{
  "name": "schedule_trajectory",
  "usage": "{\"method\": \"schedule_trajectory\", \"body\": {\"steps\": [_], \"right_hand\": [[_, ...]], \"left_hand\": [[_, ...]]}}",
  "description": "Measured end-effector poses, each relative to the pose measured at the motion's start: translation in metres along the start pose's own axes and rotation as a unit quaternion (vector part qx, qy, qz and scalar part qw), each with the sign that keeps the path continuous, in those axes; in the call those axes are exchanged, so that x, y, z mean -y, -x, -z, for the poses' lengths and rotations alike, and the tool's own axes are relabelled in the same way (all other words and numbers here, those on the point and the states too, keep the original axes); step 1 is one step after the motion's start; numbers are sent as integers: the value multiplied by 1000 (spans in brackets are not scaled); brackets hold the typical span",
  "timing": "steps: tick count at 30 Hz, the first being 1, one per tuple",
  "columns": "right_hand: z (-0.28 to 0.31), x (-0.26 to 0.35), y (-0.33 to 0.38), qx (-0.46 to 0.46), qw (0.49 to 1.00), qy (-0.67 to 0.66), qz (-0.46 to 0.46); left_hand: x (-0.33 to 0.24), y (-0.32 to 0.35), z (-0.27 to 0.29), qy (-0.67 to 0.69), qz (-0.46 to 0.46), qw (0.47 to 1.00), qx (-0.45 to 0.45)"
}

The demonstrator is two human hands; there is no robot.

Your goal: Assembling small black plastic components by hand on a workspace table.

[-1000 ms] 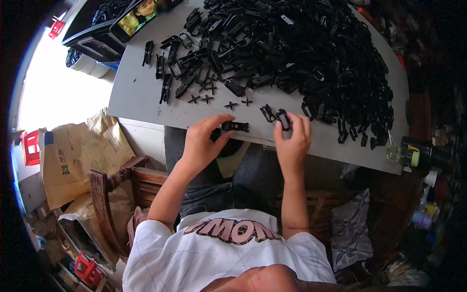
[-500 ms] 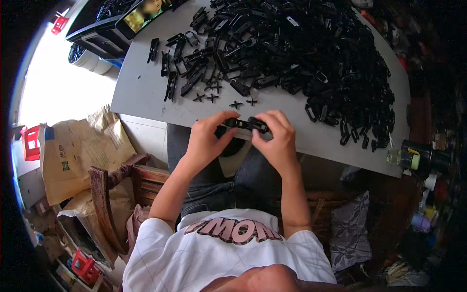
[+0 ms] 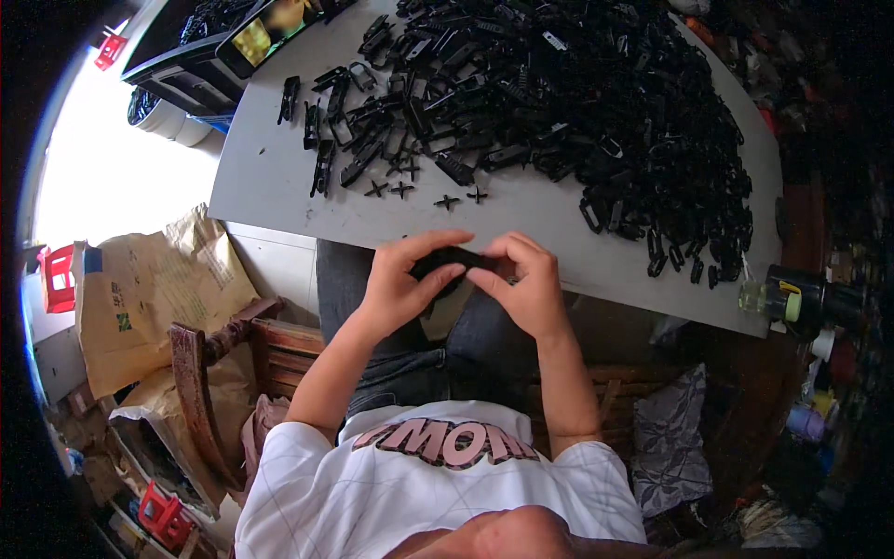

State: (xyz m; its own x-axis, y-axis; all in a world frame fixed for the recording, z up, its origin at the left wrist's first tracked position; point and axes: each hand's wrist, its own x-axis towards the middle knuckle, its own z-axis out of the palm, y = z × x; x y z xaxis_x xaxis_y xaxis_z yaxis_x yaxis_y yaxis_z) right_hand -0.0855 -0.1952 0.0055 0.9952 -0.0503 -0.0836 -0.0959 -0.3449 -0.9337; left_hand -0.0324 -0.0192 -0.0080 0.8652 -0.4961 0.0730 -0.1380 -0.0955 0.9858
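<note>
Just off the table's near edge, over my lap, both hands hold a long black plastic part (image 3: 454, 257). My left hand (image 3: 396, 284) is closed round its left end, thumb and fingers pinching it. The fingers of my right hand (image 3: 528, 284) press on its right end, and both thumbs meet near its middle. My fingers cover much of it, so its exact kind is unclear. Several small black cross-shaped pieces (image 3: 447, 202) lie on the tabletop beyond my hands. Behind them spreads a large heap of black plastic parts (image 3: 596, 112), with a few looser parts (image 3: 323, 166) at its left.
The grey table (image 3: 256, 191) curves around in front of me. A phone (image 3: 265, 37) leans by a black crate (image 3: 182, 79) at the far left. Brown paper bags (image 3: 154, 289) and a wooden chair (image 3: 196, 391) stand left; a bottle (image 3: 752, 298) sits right.
My hands have drawn closer together. The black pieces between them, earlier showing as two ends side by side, now appear as one tilted part, and my thumbs have come together.
</note>
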Motion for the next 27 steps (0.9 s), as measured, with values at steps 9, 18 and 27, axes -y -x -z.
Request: {"method": "schedule_trajectory", "body": {"steps": [9, 18, 27], "right_hand": [[26, -11, -8, -114, 987, 110, 37], [47, -32, -35, -242, 871, 421, 74], [50, -17, -52, -202, 908, 351, 112]], "left_hand": [[7, 16, 1, -134, -79, 987, 47], [-6, 12, 0, -275, -133, 950, 59], [-7, 6, -1, -255, -144, 955, 40]]}}
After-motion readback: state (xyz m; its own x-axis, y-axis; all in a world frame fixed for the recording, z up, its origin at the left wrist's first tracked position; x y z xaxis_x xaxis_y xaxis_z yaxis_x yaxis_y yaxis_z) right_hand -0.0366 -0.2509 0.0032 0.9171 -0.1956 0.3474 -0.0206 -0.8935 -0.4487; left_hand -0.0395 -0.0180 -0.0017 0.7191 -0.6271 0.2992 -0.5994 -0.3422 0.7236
